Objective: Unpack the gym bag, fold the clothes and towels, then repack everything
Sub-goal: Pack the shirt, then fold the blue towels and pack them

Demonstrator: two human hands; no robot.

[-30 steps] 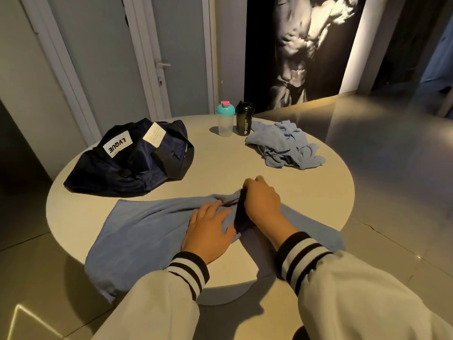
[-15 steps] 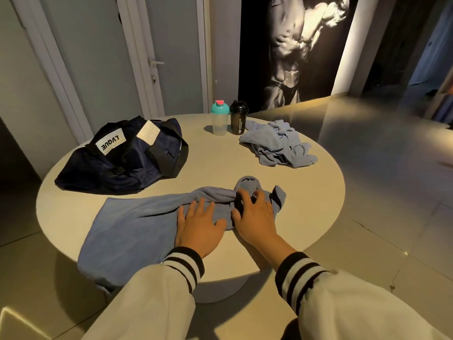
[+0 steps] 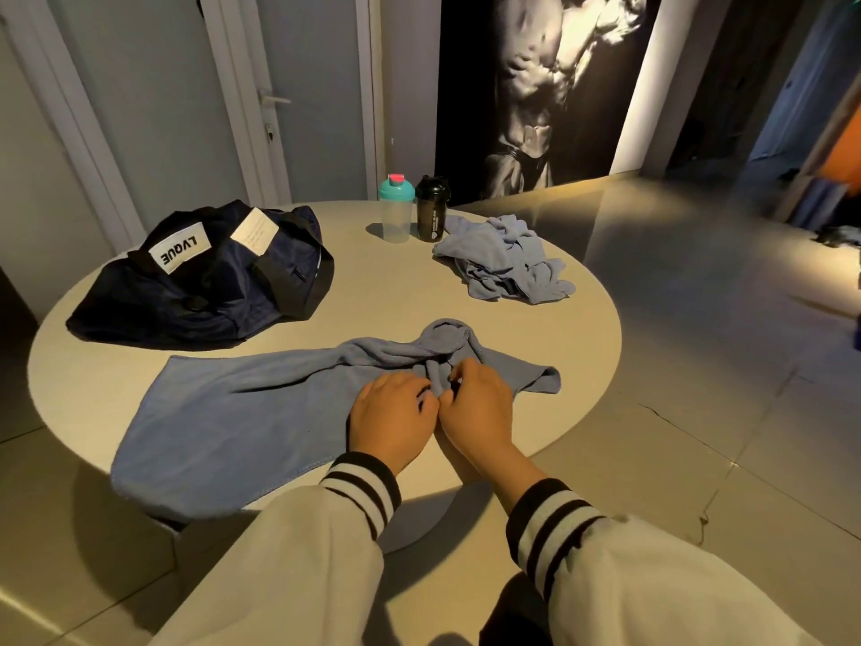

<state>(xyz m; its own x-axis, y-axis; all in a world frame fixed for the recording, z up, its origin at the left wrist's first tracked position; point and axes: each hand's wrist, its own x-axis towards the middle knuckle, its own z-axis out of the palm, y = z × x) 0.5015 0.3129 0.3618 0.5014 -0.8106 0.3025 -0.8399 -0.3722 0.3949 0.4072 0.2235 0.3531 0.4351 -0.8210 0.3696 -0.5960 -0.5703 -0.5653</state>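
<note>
The folding step is judged to be in hand: the blue towel [image 3: 242,412], spread at 6 o'clock on the table [image 3: 396,296], is gripped at its bunched middle by the left hand [image 3: 393,412] and right hand [image 3: 480,407], fingers curled into the cloth. Next, the bunch would need to be pulled flat. "LVQUE" is read, upside down, on the gym bag [image 3: 200,291] at 10 o'clock; the black shaker [image 3: 431,212] carries print too small to be read.

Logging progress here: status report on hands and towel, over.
Left hand, right hand pinch bunched blue towel. Towel unfolded, near corner overhangs table. Gym bag apart, nothing blocking.
</note>
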